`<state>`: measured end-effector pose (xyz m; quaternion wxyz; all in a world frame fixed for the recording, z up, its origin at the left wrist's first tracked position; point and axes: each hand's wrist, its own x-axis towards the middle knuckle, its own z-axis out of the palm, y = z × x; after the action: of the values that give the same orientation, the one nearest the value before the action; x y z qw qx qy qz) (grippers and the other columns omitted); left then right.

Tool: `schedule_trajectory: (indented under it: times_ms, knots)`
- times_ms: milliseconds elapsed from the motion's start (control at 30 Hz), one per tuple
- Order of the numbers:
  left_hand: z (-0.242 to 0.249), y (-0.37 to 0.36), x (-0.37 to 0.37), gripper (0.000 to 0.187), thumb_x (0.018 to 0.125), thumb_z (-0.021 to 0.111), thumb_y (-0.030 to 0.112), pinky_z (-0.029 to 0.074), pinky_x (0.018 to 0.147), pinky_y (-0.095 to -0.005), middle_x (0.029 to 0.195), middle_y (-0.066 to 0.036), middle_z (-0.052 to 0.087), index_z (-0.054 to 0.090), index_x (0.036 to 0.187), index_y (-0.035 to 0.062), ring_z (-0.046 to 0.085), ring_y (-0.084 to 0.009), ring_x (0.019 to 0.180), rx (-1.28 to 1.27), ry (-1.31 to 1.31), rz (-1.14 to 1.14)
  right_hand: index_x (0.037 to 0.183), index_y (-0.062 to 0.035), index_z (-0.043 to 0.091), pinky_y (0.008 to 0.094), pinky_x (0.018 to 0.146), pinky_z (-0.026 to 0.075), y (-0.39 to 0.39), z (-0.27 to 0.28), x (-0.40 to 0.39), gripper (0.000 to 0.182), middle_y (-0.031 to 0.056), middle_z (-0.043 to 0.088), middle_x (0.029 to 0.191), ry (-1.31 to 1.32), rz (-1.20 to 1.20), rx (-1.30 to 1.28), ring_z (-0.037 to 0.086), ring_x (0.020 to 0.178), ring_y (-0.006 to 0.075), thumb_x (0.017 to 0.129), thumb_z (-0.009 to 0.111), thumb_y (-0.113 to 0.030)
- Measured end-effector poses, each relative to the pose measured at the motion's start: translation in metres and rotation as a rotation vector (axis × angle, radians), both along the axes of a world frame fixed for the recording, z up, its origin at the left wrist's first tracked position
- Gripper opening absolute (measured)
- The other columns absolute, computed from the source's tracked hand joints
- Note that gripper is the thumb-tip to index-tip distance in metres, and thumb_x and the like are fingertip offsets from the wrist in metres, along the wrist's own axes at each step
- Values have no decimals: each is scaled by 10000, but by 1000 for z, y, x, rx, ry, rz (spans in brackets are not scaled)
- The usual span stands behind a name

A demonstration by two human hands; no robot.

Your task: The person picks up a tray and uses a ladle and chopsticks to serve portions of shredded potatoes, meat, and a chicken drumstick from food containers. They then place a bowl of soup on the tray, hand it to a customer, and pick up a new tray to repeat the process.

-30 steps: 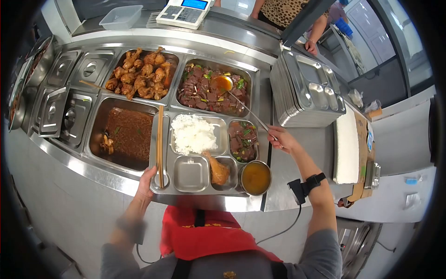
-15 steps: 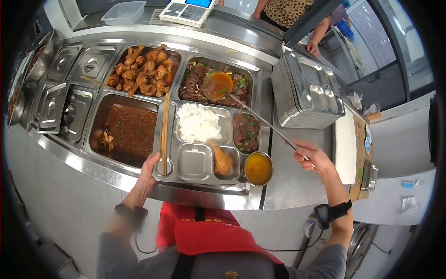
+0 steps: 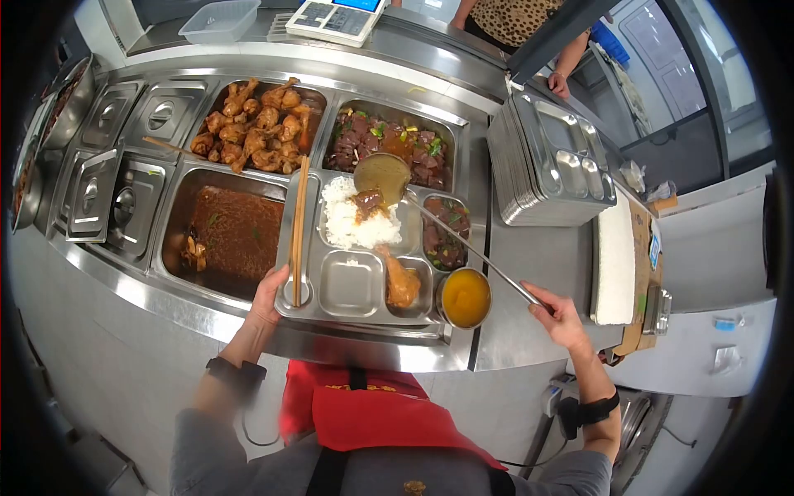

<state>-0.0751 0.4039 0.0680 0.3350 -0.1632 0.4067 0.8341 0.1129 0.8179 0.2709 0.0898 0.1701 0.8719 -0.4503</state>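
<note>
My left hand (image 3: 270, 295) grips the left edge of a steel compartment tray (image 3: 351, 283) by its lower corner. Chopsticks (image 3: 298, 231) lie along that side. The tray carries white rice (image 3: 343, 211) with brown sauce on top, a drumstick (image 3: 403, 283) and a portion of dark meat with greens (image 3: 445, 236); one compartment is bare. A cup of yellow soup (image 3: 465, 298) sits at its lower right corner. My right hand (image 3: 556, 316) is closed around the handle of a ladle (image 3: 383, 175), whose bowl is tipped over the rice's upper edge.
Behind the tray are a pan of drumsticks (image 3: 256, 124) and a pan of dark meat (image 3: 389, 136). A sauce pan (image 3: 231, 236) and lidded pans (image 3: 165, 112) lie left. Stacked trays (image 3: 550, 161) stand right. A scale (image 3: 335, 18) and another person's hand (image 3: 558, 85) are at the back.
The ladle, full of sauce over the dark meat pan, has come toward me and tipped; brown sauce is now on the rice. My right hand moved slightly lower. My left hand still holds the tray.
</note>
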Motion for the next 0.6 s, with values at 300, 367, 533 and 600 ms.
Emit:
schedule_trajectory:
  times_ms: [300,367,533,600]
  knots:
    - [2,-6,-3,290,810,551,254,519,621,-304,836,-87,605,538,969,12,611,-178,709,4,-4,1,1266,-88,421,186,385,249,13,-34,-103,416,-26,424,625,-207,-313,-281,330,449,48,854,469,-122]
    - [-3,-10,-2,298,801,559,261,521,609,-313,830,-86,605,540,969,14,611,-183,703,4,8,15,1271,-95,412,184,384,241,14,-53,-123,421,-25,433,632,-225,-288,-245,323,447,46,856,466,-130]
    - [-13,-22,1,416,785,574,284,522,625,-313,891,-85,584,482,1084,10,599,-177,748,71,-13,-37,1273,-93,402,180,376,245,11,-57,-150,417,-23,448,642,-315,-314,-322,320,443,38,862,459,-138]
    - [-15,-21,3,413,784,575,283,523,617,-317,887,-86,585,484,1080,10,600,-179,746,53,-10,2,1275,-93,397,172,374,246,9,-59,-154,417,-24,447,642,-307,-317,-364,319,442,33,866,458,-142]
